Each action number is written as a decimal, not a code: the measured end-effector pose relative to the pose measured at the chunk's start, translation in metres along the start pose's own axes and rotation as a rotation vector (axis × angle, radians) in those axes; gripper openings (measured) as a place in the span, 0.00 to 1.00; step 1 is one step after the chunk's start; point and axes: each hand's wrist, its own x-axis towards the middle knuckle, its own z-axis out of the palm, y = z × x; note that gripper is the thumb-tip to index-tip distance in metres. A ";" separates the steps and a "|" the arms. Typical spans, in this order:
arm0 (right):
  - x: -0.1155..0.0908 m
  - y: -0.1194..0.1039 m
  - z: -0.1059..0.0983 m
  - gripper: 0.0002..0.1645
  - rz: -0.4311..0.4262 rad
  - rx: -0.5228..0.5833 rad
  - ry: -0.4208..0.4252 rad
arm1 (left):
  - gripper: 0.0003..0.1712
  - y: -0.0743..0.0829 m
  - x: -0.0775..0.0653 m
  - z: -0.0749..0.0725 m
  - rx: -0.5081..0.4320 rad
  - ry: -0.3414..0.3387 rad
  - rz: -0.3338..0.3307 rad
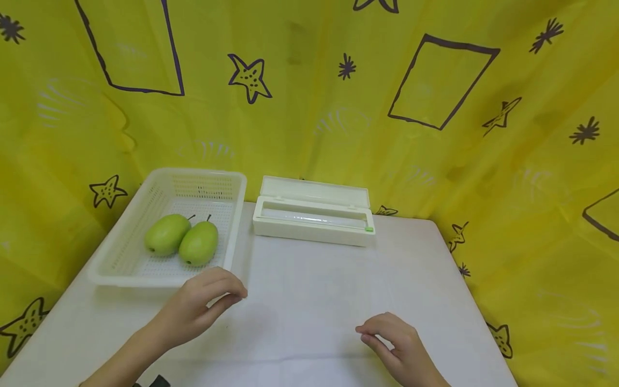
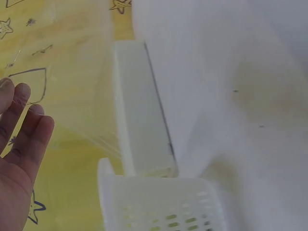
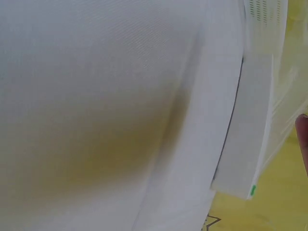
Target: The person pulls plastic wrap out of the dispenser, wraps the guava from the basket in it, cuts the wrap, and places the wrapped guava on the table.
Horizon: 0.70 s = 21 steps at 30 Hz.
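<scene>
A clear sheet of plastic wrap [image 2: 79,103] stretches between the two hands and the wrap box; it hardly shows in the head view. My left hand [image 1: 200,301], at the basket's front right corner, pinches one side of it between thumb and fingers. Over the front right of the table, my right hand [image 1: 396,344] pinches the other side, thumb against forefinger; the right wrist view catches just a fingertip beside the film [image 3: 288,91]. At the table's back stands the white wrap box [image 1: 314,236], lid [image 1: 314,191] raised, with the roll [image 1: 314,217] inside.
A white plastic basket [image 1: 237,226] stands at the left, holding two green pears, one pear [image 1: 166,234] leaning against the other pear [image 1: 199,244]. A green slider [image 1: 369,229] sits at the box's right end. Behind the white-covered table [image 1: 309,290] hangs a yellow patterned curtain [image 1: 300,123].
</scene>
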 end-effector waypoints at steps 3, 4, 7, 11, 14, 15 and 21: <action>-0.003 0.003 -0.001 0.11 -0.042 -0.024 -0.039 | 0.05 0.000 -0.010 0.004 -0.001 -0.022 0.004; -0.004 0.003 -0.001 0.09 -0.054 -0.034 -0.055 | 0.05 0.000 -0.014 0.006 0.000 -0.030 0.007; -0.006 0.006 0.000 0.08 -0.082 -0.080 -0.100 | 0.04 -0.002 -0.024 0.011 0.024 -0.061 0.023; -0.007 0.009 0.000 0.06 -0.091 -0.127 -0.152 | 0.06 -0.006 -0.034 0.019 0.067 -0.098 0.049; -0.009 0.012 0.000 0.05 -0.080 -0.132 -0.191 | 0.04 -0.009 -0.042 0.024 0.079 -0.131 0.038; -0.010 0.013 0.000 0.05 -0.076 -0.134 -0.201 | 0.04 -0.010 -0.044 0.025 0.078 -0.143 0.027; -0.019 0.021 0.005 0.13 -0.066 -0.168 -0.239 | 0.04 -0.012 -0.057 0.030 0.084 -0.221 -0.038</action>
